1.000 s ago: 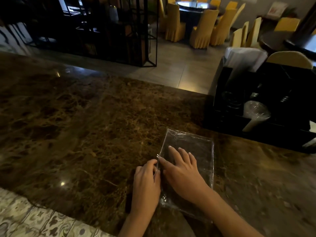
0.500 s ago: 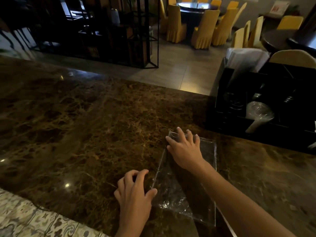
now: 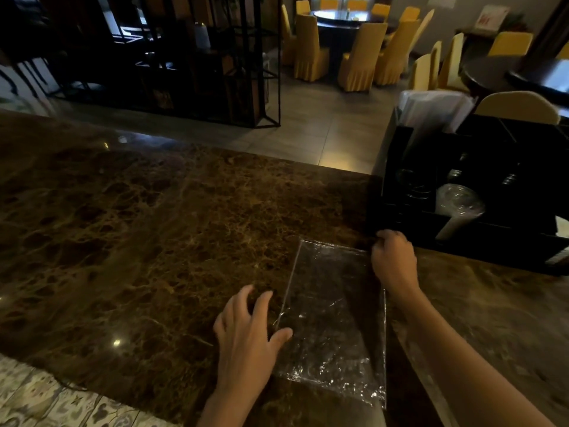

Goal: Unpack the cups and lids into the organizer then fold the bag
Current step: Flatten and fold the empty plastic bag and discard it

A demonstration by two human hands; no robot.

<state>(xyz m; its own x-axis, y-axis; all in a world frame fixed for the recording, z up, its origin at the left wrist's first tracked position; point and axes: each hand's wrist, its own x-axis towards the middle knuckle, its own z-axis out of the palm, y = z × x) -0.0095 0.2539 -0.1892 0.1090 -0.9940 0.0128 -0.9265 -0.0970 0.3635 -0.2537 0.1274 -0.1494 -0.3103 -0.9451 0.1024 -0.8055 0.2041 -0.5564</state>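
A clear plastic bag (image 3: 335, 322) lies flat on the dark marble counter (image 3: 138, 241), folded into a narrow rectangle. My left hand (image 3: 246, 343) rests with spread fingers on the counter at the bag's near left edge, thumb touching the plastic. My right hand (image 3: 392, 260) is at the bag's far right corner, fingers curled down on it; whether they pinch the corner is hidden. The black organizer (image 3: 480, 241) stands at the right, holding a stack of clear cups with a lid (image 3: 455, 208) lying on its side.
White napkins or bags (image 3: 437, 109) stick up from the organizer's back. Beyond the counter's far edge are a black metal shelf (image 3: 200, 66) and yellow-covered chairs (image 3: 360, 53) around tables. A patterned tile floor (image 3: 46, 402) shows at the near left.
My right hand slid from the bag's middle to its far left corner, then across to the far right corner. My left hand drew back and spread beside the near left edge.
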